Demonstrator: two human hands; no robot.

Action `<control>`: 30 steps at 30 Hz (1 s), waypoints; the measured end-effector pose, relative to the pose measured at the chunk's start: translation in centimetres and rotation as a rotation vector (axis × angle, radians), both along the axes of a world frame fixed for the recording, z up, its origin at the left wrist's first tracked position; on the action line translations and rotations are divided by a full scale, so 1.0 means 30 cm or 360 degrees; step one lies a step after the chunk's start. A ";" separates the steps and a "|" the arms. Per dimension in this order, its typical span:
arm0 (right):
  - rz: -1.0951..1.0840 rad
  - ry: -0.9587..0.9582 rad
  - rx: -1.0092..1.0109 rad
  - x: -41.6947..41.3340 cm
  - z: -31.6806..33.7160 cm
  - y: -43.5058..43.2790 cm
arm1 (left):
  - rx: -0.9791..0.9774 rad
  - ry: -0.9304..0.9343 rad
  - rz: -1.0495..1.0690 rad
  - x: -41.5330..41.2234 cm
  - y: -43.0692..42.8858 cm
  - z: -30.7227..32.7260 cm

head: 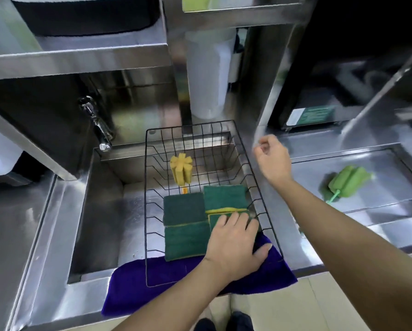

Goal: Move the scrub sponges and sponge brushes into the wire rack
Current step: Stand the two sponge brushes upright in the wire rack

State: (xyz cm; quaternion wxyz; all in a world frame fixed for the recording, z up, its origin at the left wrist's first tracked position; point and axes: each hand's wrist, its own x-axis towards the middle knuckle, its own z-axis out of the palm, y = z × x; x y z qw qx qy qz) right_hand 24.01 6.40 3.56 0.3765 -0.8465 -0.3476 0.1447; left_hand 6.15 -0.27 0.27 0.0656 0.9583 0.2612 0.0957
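A black wire rack (150, 211) sits over the sink. Inside it lie several green scrub sponges with yellow backing (184, 225), and a yellow sponge brush (181, 170) stands at its far end. My left hand (233, 244) rests flat in the rack, fingers on the front right sponge (220, 219); I cannot tell whether it grips it. My right hand (272, 158) hovers past the rack's right rim, fingers loosely curled, holding nothing. A green sponge brush (346, 182) lies on the steel drainboard to the right.
A purple cloth (152, 283) hangs over the counter's front edge under the rack. A chrome tap (97, 125) juts over the sink (100, 211) at back left. Steel shelves overhang the back; a white cylinder (209, 75) stands behind the rack.
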 end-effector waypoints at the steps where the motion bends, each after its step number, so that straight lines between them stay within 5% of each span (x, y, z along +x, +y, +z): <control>1: -0.0092 -0.0024 -0.0008 0.030 -0.002 -0.029 | 0.0000 0.0003 -0.0031 0.009 -0.014 -0.005; 9: -0.0803 -0.0005 0.0004 0.220 -0.054 -0.297 | -0.0050 -0.0054 -0.0003 0.024 -0.065 -0.028; 17: -0.0907 0.0122 -0.0409 0.296 -0.137 -0.399 | -0.0112 0.0020 0.0026 0.024 -0.063 -0.041; 25: -0.1134 0.0664 -0.0211 0.404 -0.191 -0.391 | -0.0127 -0.0017 0.0062 0.012 -0.061 -0.042; 30: -0.1261 0.0653 0.0363 0.398 -0.107 -0.332 | -0.0149 -0.0018 0.0134 0.016 -0.054 -0.028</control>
